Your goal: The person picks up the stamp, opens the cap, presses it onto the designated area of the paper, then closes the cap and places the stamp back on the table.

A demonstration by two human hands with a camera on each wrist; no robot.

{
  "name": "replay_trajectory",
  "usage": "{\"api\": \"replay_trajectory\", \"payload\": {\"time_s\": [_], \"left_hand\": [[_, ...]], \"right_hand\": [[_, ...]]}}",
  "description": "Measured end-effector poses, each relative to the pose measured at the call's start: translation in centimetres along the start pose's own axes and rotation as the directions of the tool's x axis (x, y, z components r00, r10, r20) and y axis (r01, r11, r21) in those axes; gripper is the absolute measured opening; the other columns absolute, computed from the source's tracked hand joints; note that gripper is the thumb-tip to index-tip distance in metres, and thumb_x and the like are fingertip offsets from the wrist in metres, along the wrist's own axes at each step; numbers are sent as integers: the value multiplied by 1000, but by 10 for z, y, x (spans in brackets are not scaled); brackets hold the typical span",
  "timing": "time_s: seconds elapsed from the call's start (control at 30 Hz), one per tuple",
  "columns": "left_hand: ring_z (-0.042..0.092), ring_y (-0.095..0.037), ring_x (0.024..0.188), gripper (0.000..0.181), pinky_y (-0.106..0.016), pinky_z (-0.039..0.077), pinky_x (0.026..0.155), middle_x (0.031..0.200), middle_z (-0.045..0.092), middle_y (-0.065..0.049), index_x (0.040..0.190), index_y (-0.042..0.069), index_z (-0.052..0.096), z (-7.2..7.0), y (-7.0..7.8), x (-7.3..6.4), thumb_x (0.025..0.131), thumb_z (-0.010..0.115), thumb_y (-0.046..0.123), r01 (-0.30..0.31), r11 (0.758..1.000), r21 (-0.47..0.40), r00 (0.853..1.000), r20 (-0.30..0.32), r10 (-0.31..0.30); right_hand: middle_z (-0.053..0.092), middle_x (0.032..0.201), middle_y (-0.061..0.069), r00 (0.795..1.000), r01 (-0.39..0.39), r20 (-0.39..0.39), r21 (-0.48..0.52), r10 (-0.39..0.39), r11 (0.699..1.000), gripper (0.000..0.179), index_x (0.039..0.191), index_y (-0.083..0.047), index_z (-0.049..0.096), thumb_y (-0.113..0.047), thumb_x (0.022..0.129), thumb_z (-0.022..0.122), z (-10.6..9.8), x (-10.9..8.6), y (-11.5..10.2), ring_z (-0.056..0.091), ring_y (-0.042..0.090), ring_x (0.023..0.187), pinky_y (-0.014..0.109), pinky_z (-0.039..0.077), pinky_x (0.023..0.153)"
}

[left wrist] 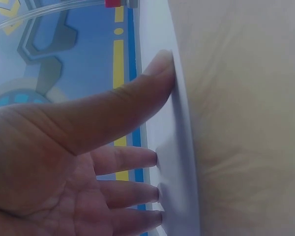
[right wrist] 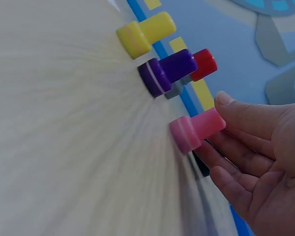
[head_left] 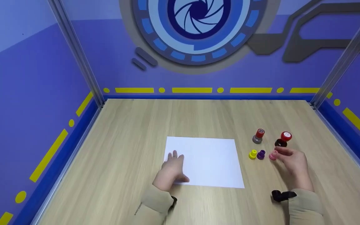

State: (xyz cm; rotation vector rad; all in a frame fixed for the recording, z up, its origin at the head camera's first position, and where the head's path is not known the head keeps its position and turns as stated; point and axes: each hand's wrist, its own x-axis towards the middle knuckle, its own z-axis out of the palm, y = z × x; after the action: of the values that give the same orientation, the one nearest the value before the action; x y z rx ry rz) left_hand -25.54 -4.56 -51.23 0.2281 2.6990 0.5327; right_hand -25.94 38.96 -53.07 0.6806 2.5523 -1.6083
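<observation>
The left hand (head_left: 171,170) is spread over the left part of the white paper (head_left: 209,162), and the sheet is touched by its thumb and fingertips. The right hand (head_left: 295,162) is held to the right of the paper, with its thumb and fingers set apart around the top of the pink stamp (right wrist: 186,135); whether the stamp is touched cannot quite be told. Tan sleeves (head_left: 305,203) are worn on both arms.

The pink stamp is stood to the right of the paper. Closer to the paper, the purple stamp (head_left: 261,154) and the yellow stamp (head_left: 252,154) are set side by side, with the yellow one nearest. Also to the paper's right, but farther back, a red-and-gray stamp (head_left: 257,137) and a red-and-black stamp (head_left: 281,142) are placed. The paper is laid on the wooden tabletop (head_left: 130,156). Well past the paper's far edge, a big round picture is shown on the blue wall (head_left: 105,56).
</observation>
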Motion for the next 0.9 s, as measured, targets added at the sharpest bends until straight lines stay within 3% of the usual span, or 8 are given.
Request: {"api": "replay_trajectory", "payload": {"time_s": [0.47,0.53,0.6,0.7,0.8,0.9], "left_hand": [[15,-47,158,102,-60,26,127,169,17,-29,157,1,37,0,0,1,77,93,28,-2,1000,-13,1000,-3,2],[15,-47,158,102,-60,27,127,169,17,-29,157,1,37,0,0,1,76,93,28,-2,1000,-6,1000,-2,2],[16,-48,158,102,-60,27,127,168,18,-30,157,1,38,-1,0,0,76,93,28,-2,1000,-1,1000,-2,2],[15,-48,158,102,-60,28,127,168,17,-30,157,1,37,-1,0,-1,76,93,29,2,1000,-5,1000,0,-2],[15,-48,158,102,-60,27,127,169,17,-30,157,1,37,-1,1,-1,76,93,28,7,1000,-14,1000,0,-7],[16,-47,158,102,-60,27,127,169,17,-29,157,1,37,0,0,-1,76,93,29,8,1000,-16,1000,-4,-9]], "right_hand": [[47,156,26,999,20,-31,-60,-21,998,62,146,-6,56,-35,95,75,4,5,9,38,44,147,59,32,124],[50,154,24,999,24,-40,-73,-27,997,60,146,-8,57,-36,95,74,4,5,8,45,40,141,49,44,117],[57,149,20,999,21,-46,-59,-24,998,58,145,-10,59,-35,96,74,3,4,6,57,27,129,31,53,105],[69,132,10,999,19,-50,30,-17,999,55,144,-10,60,-31,95,75,2,1,1,68,8,106,12,57,82],[71,120,-2,996,42,-80,43,-38,998,53,142,-11,63,-36,96,74,0,-3,-7,66,2,99,9,55,81],[70,121,-4,988,81,-130,-31,-84,996,53,138,-16,66,-45,95,72,2,-8,-17,60,8,108,12,50,81]]}}
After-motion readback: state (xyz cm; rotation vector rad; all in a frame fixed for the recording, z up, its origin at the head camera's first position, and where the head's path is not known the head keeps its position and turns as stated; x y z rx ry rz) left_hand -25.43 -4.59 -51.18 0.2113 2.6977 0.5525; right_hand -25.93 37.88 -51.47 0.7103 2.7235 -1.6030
